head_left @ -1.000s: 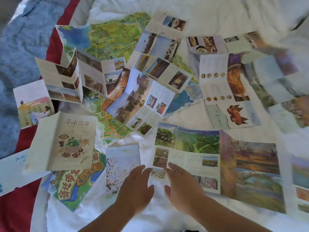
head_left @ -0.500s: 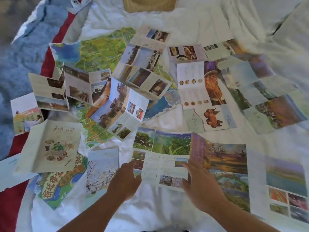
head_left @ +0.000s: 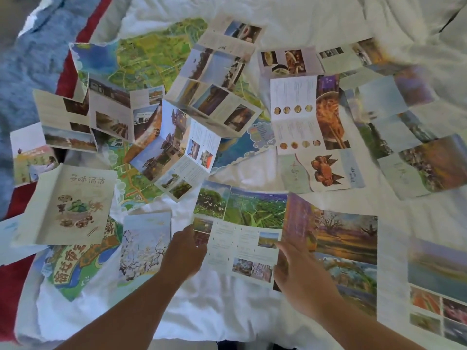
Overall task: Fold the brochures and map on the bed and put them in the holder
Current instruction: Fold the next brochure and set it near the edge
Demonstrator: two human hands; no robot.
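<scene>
A long landscape brochure [head_left: 249, 224] lies unfolded on the white bedding, right in front of me. My left hand [head_left: 184, 251] is at its left edge, with the fingertips curled onto the paper there. My right hand [head_left: 300, 276] rests with spread, fairly straight fingers on the crease between the white text panel and the sunset panel [head_left: 346, 238]. The big green map [head_left: 151, 54] is spread out farther back, half covered by several open brochures. The holder is out of view.
A beige food brochure [head_left: 73, 205] and a blossom leaflet [head_left: 145, 243] lie to the left. Other open brochures [head_left: 308, 112] crowd the middle and right. A red strip and a blue-grey blanket [head_left: 27, 72] run along the bed's left side.
My hands have spread apart: the left went to the landscape brochure's left edge, the right slid right to its crease. The view shifted and the holder left the top of the frame.
</scene>
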